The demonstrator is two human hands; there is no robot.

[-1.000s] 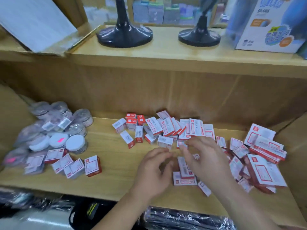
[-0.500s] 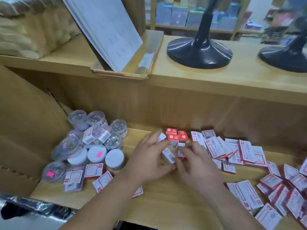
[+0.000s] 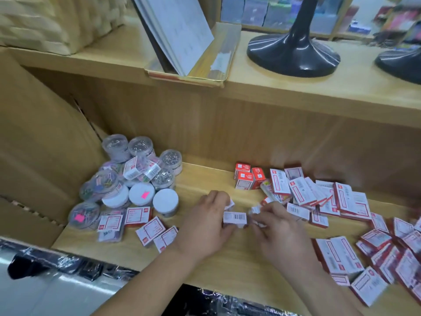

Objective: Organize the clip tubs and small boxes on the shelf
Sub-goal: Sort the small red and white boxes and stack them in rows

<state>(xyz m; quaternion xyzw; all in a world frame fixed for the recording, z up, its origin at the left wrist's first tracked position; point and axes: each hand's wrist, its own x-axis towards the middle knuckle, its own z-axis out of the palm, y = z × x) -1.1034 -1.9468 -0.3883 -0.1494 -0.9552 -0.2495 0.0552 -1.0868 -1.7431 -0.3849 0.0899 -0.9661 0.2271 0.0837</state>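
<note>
Now your left hand [image 3: 205,226] curls its fingers round a barcoded box [image 3: 234,218], and your right hand [image 3: 281,238] pinches a second small box [image 3: 256,210] just beside it. The clip tubs [image 3: 136,179] sit piled well left of your left fingers. The loose boxes [image 3: 319,197] lie scattered beyond and right of your right fingers on the shelf [image 3: 205,176].

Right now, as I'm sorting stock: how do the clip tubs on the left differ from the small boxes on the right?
The clip tubs are round and clear, so clips show inside; the small boxes are rectangular, red and white, and opaque. The clip tubs are heaped in the left corner; the small boxes lie mostly scattered across the right. Both sit on the lower wooden shelf.
</note>
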